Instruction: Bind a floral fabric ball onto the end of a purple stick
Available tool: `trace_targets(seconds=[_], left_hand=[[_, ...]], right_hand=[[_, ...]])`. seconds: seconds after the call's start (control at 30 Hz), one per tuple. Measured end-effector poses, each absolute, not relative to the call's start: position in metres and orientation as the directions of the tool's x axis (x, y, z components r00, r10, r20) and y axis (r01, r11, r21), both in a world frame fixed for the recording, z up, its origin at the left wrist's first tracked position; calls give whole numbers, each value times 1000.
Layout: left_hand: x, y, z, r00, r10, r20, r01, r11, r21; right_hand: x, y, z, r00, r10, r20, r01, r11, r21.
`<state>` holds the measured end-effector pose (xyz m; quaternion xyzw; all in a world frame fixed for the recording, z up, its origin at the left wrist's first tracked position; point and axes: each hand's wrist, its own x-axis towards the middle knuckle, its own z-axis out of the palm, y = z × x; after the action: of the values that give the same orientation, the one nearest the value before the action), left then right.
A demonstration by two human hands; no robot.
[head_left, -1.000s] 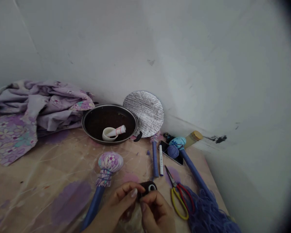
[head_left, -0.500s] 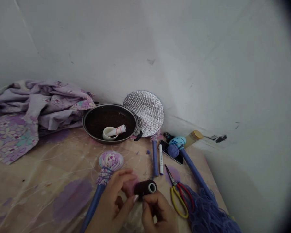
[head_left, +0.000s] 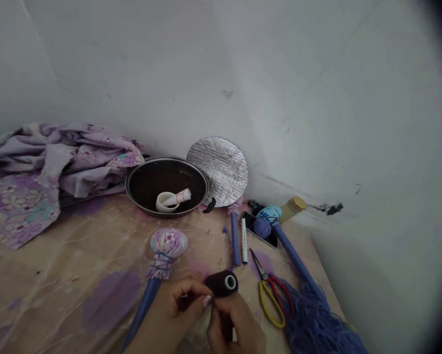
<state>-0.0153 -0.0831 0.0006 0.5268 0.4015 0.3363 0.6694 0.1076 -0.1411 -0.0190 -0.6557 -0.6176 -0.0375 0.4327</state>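
While the thumb and forefinger of the left hand (head_left: 167, 309) met at their tips, those of the right hand (head_left: 239, 322) were pinched close beside them, and whatever sat between the fingers was too small to make out. Just beyond the fingertips, a dark spool of thread (head_left: 218, 283) lay on its side on the table (head_left: 66, 275), its pale hollow core facing the right; whether the right hand touched it could not be told. Near the left hand slanted a blue stick with a floral padded head (head_left: 168, 243). To the right of the right hand lay scissors with yellow and red handles (head_left: 264, 275), their handles beside a heap of purplish-blue strands (head_left: 317, 319). Farther out were a white marker (head_left: 244, 241), a second blue stick (head_left: 235, 238) and a phone (head_left: 270, 241), with a ball of yarn (head_left: 262, 227) over it. Farthest back, a dark pan (head_left: 145, 187) contained a white cup (head_left: 162, 206) with a white roll (head_left: 180, 197) leaning in it, between crumpled floral cloth (head_left: 84, 167) and a silvery disc (head_left: 223, 169) propped near the wall (head_left: 169, 73)
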Motion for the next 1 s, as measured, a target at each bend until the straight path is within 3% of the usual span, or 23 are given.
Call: trace_targets(seconds=[0.47, 0.8, 1.0], left_hand=[[-14, -80, -3, 360, 921, -152, 74, 135, 988], [-20, -80, 1, 364, 908, -208, 22, 215, 976], [-42, -79, 19, 453, 847, -278, -122, 368, 922]], right_hand=[[108, -144, -29, 87, 777, 624, 928, 165, -334], [111, -145, -20, 173, 786, 594, 894, 127, -429], [128, -144, -13, 148, 856, 496, 855, 141, -499]])
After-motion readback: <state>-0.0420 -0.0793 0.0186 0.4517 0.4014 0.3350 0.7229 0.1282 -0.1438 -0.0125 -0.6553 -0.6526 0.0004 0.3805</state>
